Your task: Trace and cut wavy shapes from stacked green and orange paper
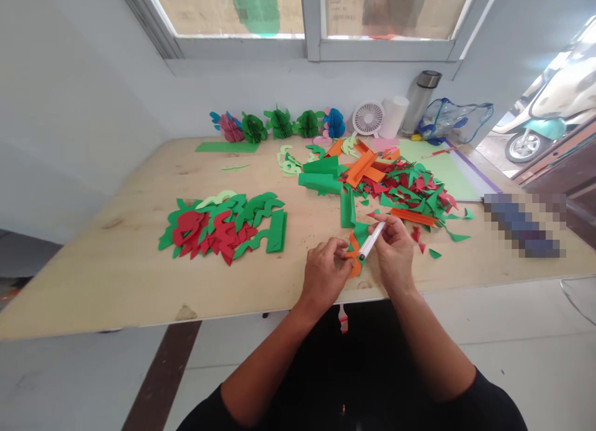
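Note:
My left hand (328, 266) is closed at the front of the table, its thumb and fingertips on an orange paper cutout (355, 267). My right hand (395, 251) grips a white pen (371, 241), whose dark end points down at the orange paper. Part of the cutout is hidden behind the pen and fingers. Under and behind it lies a green paper piece (361, 231). Just beyond my hands is a folded green paper strip (347, 208). A folded orange strip (412, 217) lies behind my right hand.
Red and green paper scraps (419, 192) heap at the right. Cut red shapes (216, 235) and green shapes (254, 210) are piled left. Along the wall stand folded paper figures (279, 123), a small white fan (368, 118), a bottle (419, 102) and a clear pouch (454, 120).

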`<action>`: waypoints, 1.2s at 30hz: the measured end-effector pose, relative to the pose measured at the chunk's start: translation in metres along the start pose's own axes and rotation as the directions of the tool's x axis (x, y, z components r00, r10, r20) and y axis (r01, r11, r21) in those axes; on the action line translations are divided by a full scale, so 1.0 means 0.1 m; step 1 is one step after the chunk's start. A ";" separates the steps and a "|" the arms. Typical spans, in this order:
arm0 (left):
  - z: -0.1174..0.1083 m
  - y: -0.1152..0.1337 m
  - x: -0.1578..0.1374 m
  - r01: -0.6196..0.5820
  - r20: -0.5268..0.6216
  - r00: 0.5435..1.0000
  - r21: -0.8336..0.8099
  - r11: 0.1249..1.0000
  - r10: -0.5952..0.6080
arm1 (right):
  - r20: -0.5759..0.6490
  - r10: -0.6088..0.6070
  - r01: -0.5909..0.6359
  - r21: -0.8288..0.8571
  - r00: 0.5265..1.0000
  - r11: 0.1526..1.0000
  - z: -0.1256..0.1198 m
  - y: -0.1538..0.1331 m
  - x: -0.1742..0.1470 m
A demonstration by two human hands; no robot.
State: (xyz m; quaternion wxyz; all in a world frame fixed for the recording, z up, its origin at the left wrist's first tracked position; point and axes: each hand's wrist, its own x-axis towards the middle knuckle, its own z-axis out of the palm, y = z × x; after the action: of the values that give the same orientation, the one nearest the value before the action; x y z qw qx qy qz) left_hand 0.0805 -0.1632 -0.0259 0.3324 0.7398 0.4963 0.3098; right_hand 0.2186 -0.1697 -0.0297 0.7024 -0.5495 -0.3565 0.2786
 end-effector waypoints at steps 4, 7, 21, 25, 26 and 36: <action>0.00 -0.03 -0.01 0.025 0.002 1.000 -0.100 0.995 -0.025 | -0.071 -0.022 0.025 0.049 0.997 0.998 -0.01 -0.04 0.06; -0.02 -0.07 -0.01 0.024 0.003 1.000 -0.172 0.985 -0.023 | -0.141 -0.075 0.079 0.020 0.987 0.997 -0.05 -0.08 0.12; -0.10 -0.06 0.21 -0.069 -0.068 0.996 -0.222 0.973 0.056 | -0.261 -0.098 0.121 0.073 0.960 0.990 -0.14 -0.18 0.26; -0.13 0.04 0.30 -0.075 -0.040 0.997 -0.267 0.961 0.067 | -0.243 -0.019 0.059 0.158 0.970 0.986 -0.13 -0.25 0.28; -0.13 0.07 0.32 -0.075 -0.031 0.997 -0.285 0.956 0.069 | -0.222 0.001 0.037 0.167 0.975 0.985 -0.13 -0.27 0.27; -0.10 0.21 0.40 0.059 0.107 0.994 -0.500 0.864 -0.007 | -0.137 0.029 -0.002 0.193 0.990 0.981 -0.02 -0.30 0.26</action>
State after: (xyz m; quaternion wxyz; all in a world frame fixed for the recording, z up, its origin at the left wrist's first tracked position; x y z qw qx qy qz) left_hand 0.0960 -0.1298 0.0021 0.5435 0.6339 0.3936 0.3845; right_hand 0.2359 -0.1576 0.0041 0.7731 -0.5000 -0.2738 0.2781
